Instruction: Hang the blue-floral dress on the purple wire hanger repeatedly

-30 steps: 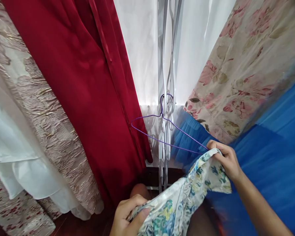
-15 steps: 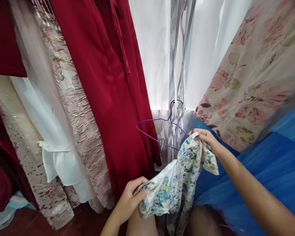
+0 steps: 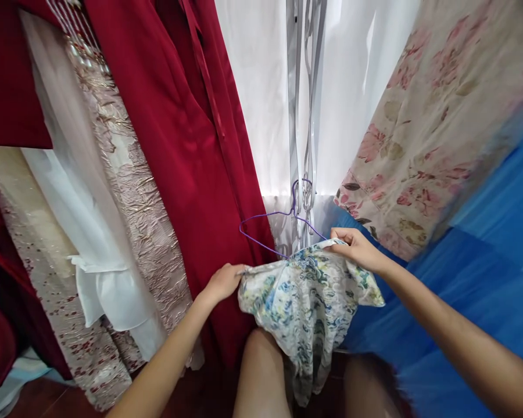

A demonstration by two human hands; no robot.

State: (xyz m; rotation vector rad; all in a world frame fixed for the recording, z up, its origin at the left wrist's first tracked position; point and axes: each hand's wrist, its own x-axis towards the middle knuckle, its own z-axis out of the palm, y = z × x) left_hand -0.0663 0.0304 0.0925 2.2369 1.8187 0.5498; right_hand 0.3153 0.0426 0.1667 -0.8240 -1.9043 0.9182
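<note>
A purple wire hanger (image 3: 261, 216) hangs by its hook among pale ribbons. Its right arm runs into a white floral garment (image 3: 318, 290) with blue, green and yellow print, while its left arm is bare. My right hand (image 3: 353, 247) pinches the garment's upper right edge, close to that end of the hanger. On the other side my left hand (image 3: 226, 281) is closed on the garment's left corner, just below the hanger's bare end. Between my hands the cloth is spread, and its lower part droops in folds near my knee.
Long dark red fabric (image 3: 200, 191) hangs left of the hanger, with beige textured cloth (image 3: 139, 197) and a white ruffled piece (image 3: 108, 290) further left. White curtain-like cloth (image 3: 261, 87) and grey ribbons (image 3: 303, 98) hang behind. Pink floral fabric (image 3: 401, 162) and blue fabric (image 3: 475, 278) are at right.
My left hand has moved up and left, drawing the garment's left side out towards the bare hanger arm. The cloth is wider and flatter. My right hand keeps its pinch.
</note>
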